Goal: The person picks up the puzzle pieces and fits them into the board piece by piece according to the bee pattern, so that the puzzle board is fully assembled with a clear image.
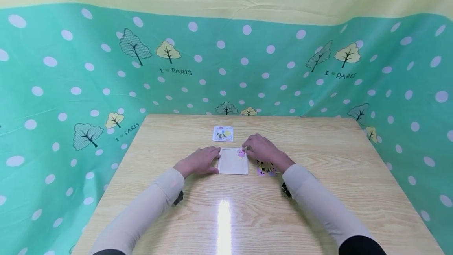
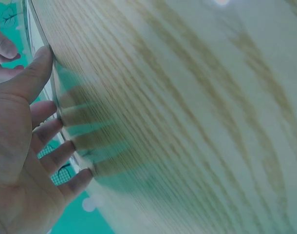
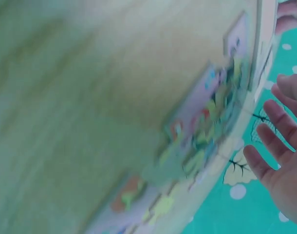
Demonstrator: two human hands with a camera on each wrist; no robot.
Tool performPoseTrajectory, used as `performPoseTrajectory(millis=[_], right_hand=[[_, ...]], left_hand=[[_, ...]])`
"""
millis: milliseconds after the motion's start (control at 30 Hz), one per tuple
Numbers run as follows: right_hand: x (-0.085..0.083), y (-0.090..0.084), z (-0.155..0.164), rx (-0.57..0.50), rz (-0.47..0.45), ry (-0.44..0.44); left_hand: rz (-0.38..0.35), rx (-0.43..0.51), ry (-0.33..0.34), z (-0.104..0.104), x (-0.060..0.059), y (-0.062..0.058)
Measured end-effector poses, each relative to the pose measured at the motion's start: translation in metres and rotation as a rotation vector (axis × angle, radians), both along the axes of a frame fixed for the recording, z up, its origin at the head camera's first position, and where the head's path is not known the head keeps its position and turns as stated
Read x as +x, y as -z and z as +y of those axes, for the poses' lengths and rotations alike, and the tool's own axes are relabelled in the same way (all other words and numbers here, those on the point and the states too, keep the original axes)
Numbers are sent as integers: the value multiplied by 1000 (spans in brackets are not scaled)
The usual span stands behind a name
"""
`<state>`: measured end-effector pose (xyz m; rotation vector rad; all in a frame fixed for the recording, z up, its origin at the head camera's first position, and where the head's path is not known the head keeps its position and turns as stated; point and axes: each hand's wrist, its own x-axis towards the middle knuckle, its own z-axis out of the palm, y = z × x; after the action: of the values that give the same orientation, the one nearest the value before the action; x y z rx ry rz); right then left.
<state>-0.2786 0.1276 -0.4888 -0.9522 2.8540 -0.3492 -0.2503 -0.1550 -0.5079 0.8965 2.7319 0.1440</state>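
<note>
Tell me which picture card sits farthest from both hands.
The card at the table's far side, lying alone beyond the white tray; the other pieces lie by the right hand.

Both hands (image 1: 199,161) (image 1: 263,150) rest at the white board (image 1: 232,164), apparently placing a pink piece (image 1: 241,153).

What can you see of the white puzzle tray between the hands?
The puzzle tray is a flat, roughly square white board, possibly card or thin wood, lying face up on the wooden table near its middle. Almost all of it is bare; one small pink piece sits at its far right corner. The left hand rests against its left edge, and the right hand touches that piece.
</note>
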Motion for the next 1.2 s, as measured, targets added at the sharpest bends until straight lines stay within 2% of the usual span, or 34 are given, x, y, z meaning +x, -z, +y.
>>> performPoseTrajectory(millis=[267,467,633,767,1200], right_hand=[[-4,-7,23,-55,-73,49],[-4,-7,39,-55,-85,44],[-4,-7,52,-94,-106,75],[-2,-7,63,-106,-110,80],[0,5,84,-48,-67,33]], left_hand=[[1,-2,6,0,0,0],[1,-4,7,-1,0,-1],[3,1,1,-1,0,-1],[11,-6,7,-1,0,-2],[4,-7,-7,-1,2,1]])
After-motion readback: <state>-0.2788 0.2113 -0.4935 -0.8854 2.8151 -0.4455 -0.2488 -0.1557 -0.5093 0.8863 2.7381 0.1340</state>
